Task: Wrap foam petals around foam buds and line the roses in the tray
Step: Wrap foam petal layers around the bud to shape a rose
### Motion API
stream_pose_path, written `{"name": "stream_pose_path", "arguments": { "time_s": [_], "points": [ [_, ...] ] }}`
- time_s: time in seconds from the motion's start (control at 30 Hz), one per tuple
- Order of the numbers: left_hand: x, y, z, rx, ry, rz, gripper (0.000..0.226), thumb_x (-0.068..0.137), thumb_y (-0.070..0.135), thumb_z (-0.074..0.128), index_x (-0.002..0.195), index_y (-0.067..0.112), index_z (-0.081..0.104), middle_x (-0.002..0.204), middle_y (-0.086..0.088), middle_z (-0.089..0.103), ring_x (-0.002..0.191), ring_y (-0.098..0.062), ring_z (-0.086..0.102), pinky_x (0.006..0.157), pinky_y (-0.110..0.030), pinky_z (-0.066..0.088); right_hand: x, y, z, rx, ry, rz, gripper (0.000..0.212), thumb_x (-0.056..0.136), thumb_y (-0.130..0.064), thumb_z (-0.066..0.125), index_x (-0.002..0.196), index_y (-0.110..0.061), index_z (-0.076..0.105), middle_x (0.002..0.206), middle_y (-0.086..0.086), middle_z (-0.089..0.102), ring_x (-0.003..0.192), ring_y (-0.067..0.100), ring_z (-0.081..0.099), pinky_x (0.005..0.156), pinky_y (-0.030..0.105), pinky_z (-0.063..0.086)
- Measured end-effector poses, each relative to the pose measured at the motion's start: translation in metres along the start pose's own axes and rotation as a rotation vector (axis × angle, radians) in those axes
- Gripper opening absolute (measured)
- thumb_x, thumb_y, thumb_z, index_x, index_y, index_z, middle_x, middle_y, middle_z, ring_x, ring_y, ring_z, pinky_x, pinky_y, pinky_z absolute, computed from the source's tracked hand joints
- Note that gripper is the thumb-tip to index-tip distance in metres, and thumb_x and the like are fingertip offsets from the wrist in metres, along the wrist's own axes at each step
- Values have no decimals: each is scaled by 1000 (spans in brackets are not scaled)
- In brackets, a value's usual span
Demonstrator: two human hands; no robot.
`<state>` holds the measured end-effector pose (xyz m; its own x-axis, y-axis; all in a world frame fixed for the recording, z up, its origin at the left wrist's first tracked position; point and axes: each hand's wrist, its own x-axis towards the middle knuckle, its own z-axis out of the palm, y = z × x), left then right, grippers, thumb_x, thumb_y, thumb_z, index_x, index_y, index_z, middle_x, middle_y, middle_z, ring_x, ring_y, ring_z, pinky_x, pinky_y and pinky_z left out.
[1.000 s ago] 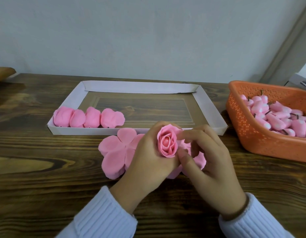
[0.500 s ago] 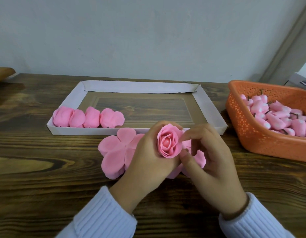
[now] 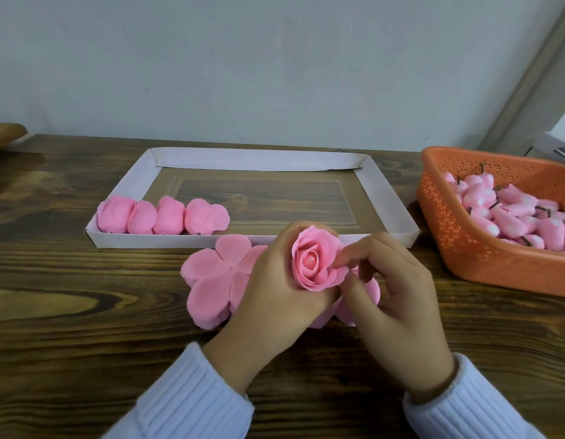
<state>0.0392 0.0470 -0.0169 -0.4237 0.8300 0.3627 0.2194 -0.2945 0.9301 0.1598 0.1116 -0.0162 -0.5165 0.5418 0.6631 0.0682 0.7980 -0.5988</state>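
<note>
My left hand [image 3: 274,289] grips a pink foam rose [image 3: 317,259] just above the table, its bloom facing the camera with the bud showing in the middle. My right hand [image 3: 398,296] pinches the rose's right outer petal between forefinger and thumb. Flat pink foam petal sheets [image 3: 211,280] lie on the table under and to the left of my hands. Behind them stands the white cardboard tray [image 3: 385,198]. Several finished roses [image 3: 160,215] lie in a row at the tray's near left corner.
An orange perforated basket [image 3: 483,251] at the right holds many pink foam buds [image 3: 515,213] with short stems. The dark wooden table [image 3: 68,312] runs to a pale wall behind. A brown object [image 3: 4,134] pokes in at the far left edge.
The rose has opened out wider and turned a little more toward the camera. My right forefinger has moved onto its right petal.
</note>
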Motion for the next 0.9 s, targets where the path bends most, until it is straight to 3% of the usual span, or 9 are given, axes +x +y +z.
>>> {"name": "stream_pose_path", "arguments": {
  "time_s": [0.2, 0.37, 0.47, 0.5, 0.6, 0.67, 0.73, 0.8, 0.9],
  "points": [
    [-1, 1, 0, -6, -4, 22, 30, 66, 12, 72, 92, 24, 63, 92, 7, 69, 82, -5, 66, 73, -17, 51, 0, -1, 1, -23, 40, 3, 13, 80, -17, 50, 84, -19, 62, 79, -7, 62, 75, 5, 57, 67, 14, 44],
    [-4, 1, -1, -10, -2, 27, 18, 71, 14, 67, 75, 31, 67, 72, 16, 68, 67, 7, 61, 59, -6, 45, -1, 0, 2, 40, 102, 25, 15, 83, -13, 61, 91, -25, 60, 83, -14, 64, 77, 7, 62, 69, 16, 49],
    [-4, 1, -1, -5, 47, 17, 36, 73, 9, 78, 75, 44, 70, 71, 26, 67, 69, 12, 62, 60, -3, 44, 0, 0, 4, 231, 143, 179, 20, 82, -7, 60, 92, -24, 58, 86, -9, 64, 76, 7, 64, 67, 16, 50],
    [-3, 0, 0, -8, 36, 47, 29, 70, 13, 81, 70, 41, 72, 72, 26, 68, 72, 12, 63, 64, -4, 45, 0, 0, 4, 331, 144, 261, 14, 83, -10, 58, 90, -22, 59, 83, -6, 65, 72, 7, 63, 63, 18, 51],
    [-2, 5, -2, -109, 2, 31, 19, 51, 52, 80, 66, 45, 70, 74, 27, 67, 78, 8, 64, 78, -16, 42, 2, 2, 2, 664, 25, 560, 11, 87, -19, 56, 83, -10, 61, 68, 7, 59, 56, 25, 52, 42, 26, 41],
    [-5, 7, -5, -74, -82, 96, 16, 65, 38, 76, 80, 37, 70, 79, 19, 69, 78, -4, 67, 82, -20, 48, 1, 3, 0, 786, -126, 680, 22, 93, -21, 55, 91, 0, 61, 63, 16, 53, 55, 30, 44, 37, 20, 33],
    [-8, 9, -7, -101, -159, 64, 21, 73, 19, 77, 90, 16, 66, 76, 6, 70, 61, -16, 68, 70, -33, 57, 1, 2, 0, 861, -245, 723, 27, 93, -22, 54, 98, 3, 61, 61, 19, 53, 52, 29, 45, 34, 17, 30],
    [-8, 12, -7, -136, -184, 9, 20, 73, 11, 77, 88, 13, 65, 79, 0, 67, 56, -12, 67, 56, -30, 56, 1, -1, 0, 930, -315, 727, 29, 89, -24, 52, 97, 3, 60, 61, 17, 54, 47, 20, 48, 34, 16, 28],
    [-7, 12, -6, -123, -215, 5, 22, 72, 11, 75, 87, 16, 60, 90, 2, 69, 54, -8, 66, 55, -22, 54, 1, -1, 0, 985, -325, 724, 30, 87, -23, 54, 97, 5, 56, 59, 14, 53, 45, 14, 49, 34, 15, 27]
  ]
}}
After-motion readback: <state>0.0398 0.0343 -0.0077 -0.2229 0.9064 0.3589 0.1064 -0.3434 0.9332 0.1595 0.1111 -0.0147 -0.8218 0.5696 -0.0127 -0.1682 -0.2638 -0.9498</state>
